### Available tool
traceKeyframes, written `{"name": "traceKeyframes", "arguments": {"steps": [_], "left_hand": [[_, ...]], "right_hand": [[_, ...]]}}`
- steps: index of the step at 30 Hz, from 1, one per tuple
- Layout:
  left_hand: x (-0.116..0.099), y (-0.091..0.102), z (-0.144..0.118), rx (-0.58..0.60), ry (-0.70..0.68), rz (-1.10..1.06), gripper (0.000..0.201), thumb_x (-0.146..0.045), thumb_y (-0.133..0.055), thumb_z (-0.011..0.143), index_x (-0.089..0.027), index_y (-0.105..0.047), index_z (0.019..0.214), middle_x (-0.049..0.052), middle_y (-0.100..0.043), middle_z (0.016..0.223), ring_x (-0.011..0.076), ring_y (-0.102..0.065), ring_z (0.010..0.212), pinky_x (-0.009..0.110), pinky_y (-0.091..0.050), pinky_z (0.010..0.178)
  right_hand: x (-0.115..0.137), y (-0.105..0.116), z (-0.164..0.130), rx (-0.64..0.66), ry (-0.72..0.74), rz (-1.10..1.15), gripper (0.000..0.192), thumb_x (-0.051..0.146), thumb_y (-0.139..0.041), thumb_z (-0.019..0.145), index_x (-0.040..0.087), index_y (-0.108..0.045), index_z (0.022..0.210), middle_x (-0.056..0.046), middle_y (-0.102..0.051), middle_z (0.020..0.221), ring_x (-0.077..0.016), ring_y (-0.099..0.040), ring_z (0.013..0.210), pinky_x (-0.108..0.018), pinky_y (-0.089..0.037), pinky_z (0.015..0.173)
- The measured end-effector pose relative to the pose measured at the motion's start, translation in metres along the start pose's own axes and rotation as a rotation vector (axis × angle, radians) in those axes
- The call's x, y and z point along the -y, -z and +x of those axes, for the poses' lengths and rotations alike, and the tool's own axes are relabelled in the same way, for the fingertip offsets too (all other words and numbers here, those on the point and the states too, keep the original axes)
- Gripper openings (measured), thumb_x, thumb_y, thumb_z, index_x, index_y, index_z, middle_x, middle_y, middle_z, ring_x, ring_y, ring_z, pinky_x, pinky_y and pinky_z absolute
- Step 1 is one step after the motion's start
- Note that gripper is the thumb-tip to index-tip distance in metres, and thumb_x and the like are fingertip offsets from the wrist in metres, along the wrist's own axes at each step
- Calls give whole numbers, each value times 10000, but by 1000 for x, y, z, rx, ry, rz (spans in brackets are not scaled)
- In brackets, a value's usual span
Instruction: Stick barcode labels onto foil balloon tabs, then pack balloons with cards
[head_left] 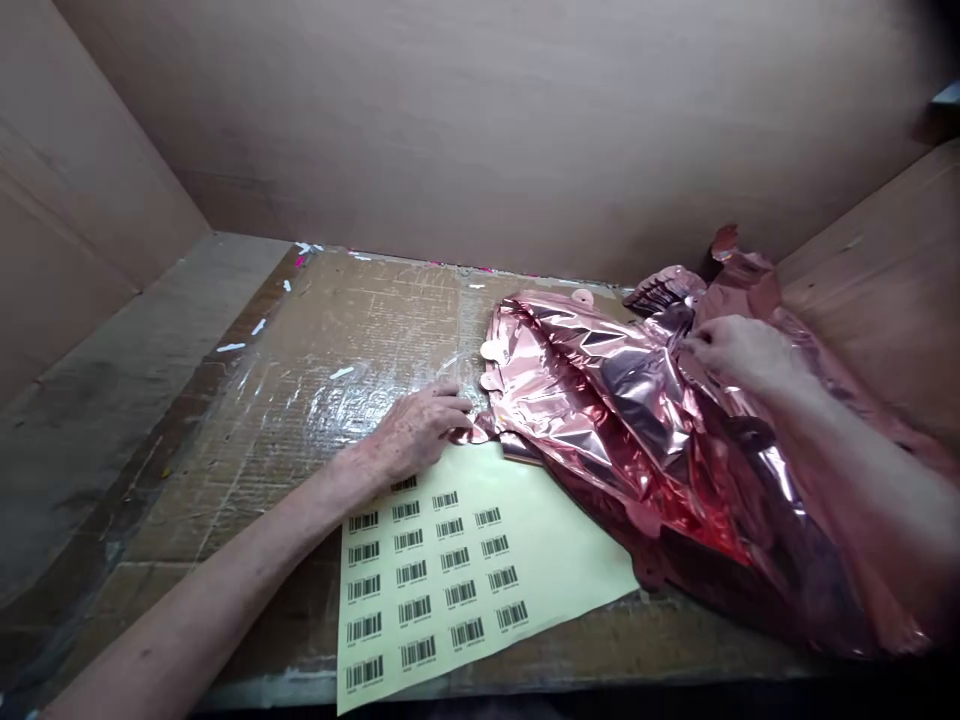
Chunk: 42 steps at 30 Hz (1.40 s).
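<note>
A pile of shiny rose-pink foil balloons (592, 390), flat and crumpled, covers the right half of the work surface. My left hand (420, 430) is closed at the pile's left edge, its fingertips pinching a small foil tail (480, 430). Over the upper right of the pile, my right hand (739, 350) has its fingers curled onto the foil, gripping a fold; its fingertips are partly hidden and the forearm is a little blurred. Under the left wrist and the foil lies a pale yellow sheet of barcode labels (555, 540), partly covered.
Tape-covered cardboard (375, 330) lines the work surface. Tall cardboard walls (480, 130) enclose the back, left and right. Small white scraps (342, 372) and pink bits are scattered toward the back and left. The surface's front edge (570, 675) runs along the bottom.
</note>
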<state>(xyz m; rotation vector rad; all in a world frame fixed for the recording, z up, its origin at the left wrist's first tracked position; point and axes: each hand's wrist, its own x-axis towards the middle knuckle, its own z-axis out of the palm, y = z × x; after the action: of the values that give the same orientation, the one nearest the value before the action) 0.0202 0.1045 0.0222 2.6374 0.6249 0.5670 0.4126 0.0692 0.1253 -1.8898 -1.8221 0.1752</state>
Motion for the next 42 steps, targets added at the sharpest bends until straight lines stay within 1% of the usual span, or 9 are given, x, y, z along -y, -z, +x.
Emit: {"name": "traceKeyframes", "arguments": {"steps": [4, 7, 17, 22, 25, 30, 35, 38, 42], "left_hand": [[-11, 4, -19, -87, 64, -5, 365, -66, -431, 936, -158, -628, 1229, 97, -656, 1296, 226, -589, 1247, 440, -499, 1059], [-17, -6, -26, -71, 43, 22, 341, -179, -425, 999, -159, -553, 1314, 94, -620, 1337, 247, -506, 1330, 490, -432, 1122], [-36, -25, 3, -88, 64, 152, 219, -161, -476, 960, -172, -682, 1033, 100, -662, 1050, 254, -592, 1048, 430, -536, 908], [-46, -33, 51, -17, 98, 29, 245, -38, -472, 845, -157, -662, 943, 69, -666, 914, 200, -625, 843, 319, -551, 733], [-46, -38, 59, -37, 105, -54, 327, -38, -445, 883, -156, -623, 1130, 86, -686, 1073, 205, -647, 992, 325, -557, 833], [-37, -54, 36, 52, 58, 73, 586, -491, -385, 1028, -144, -354, 1499, 148, -371, 1571, 306, -268, 1488, 527, -274, 1201], [-37, -55, 28, 160, 130, 91, 664, -519, -337, 1032, -108, -267, 1547, 131, -238, 1629, 316, -138, 1524, 529, -185, 1232], [-34, -37, 21, 148, 117, 60, 540, -392, -337, 1051, -113, -336, 1512, 130, -323, 1599, 283, -226, 1507, 499, -241, 1220], [-24, -16, 2, 47, 64, 96, 406, -262, -335, 1046, -180, -447, 1427, 92, -437, 1537, 283, -280, 1478, 543, -290, 1176]], "right_hand": [[85, -42, -49, -359, 204, -482, 313, 274, -542, 932, 137, -640, 1195, -191, -640, 1181, -321, -622, 1034, -417, -486, 758], [135, -68, -89, -267, 484, -475, 232, 242, -548, 966, 160, -687, 1132, -142, -676, 1181, -286, -630, 1054, -405, -473, 875], [75, -46, -65, -229, 328, -277, 282, 365, -505, 1000, 159, -694, 966, -111, -718, 965, -218, -657, 800, -324, -481, 689], [112, -97, -101, -51, 239, -273, 488, 468, -610, 907, 102, -602, 1228, -158, -677, 1065, -272, -652, 888, -355, -509, 712], [105, -119, -97, -87, 99, -236, 270, 256, -518, 895, 117, -661, 1076, -123, -686, 934, -254, -644, 822, -342, -487, 694], [41, -49, -31, 161, 5, 89, 149, 187, -544, 812, 170, -692, 799, -33, -671, 728, -188, -626, 692, -281, -473, 626], [15, 6, 21, -44, -394, -505, 154, 224, -704, 783, 70, -701, 782, -177, -681, 799, -274, -654, 789, -346, -471, 655], [56, -17, -4, -223, -182, -574, 326, 179, -563, 895, 77, -648, 1194, -239, -618, 1224, -306, -596, 1126, -394, -470, 863], [118, -50, -68, -474, 513, -482, 364, 145, -532, 936, 172, -601, 1292, -119, -653, 1246, -231, -620, 1118, -346, -495, 936]]}}
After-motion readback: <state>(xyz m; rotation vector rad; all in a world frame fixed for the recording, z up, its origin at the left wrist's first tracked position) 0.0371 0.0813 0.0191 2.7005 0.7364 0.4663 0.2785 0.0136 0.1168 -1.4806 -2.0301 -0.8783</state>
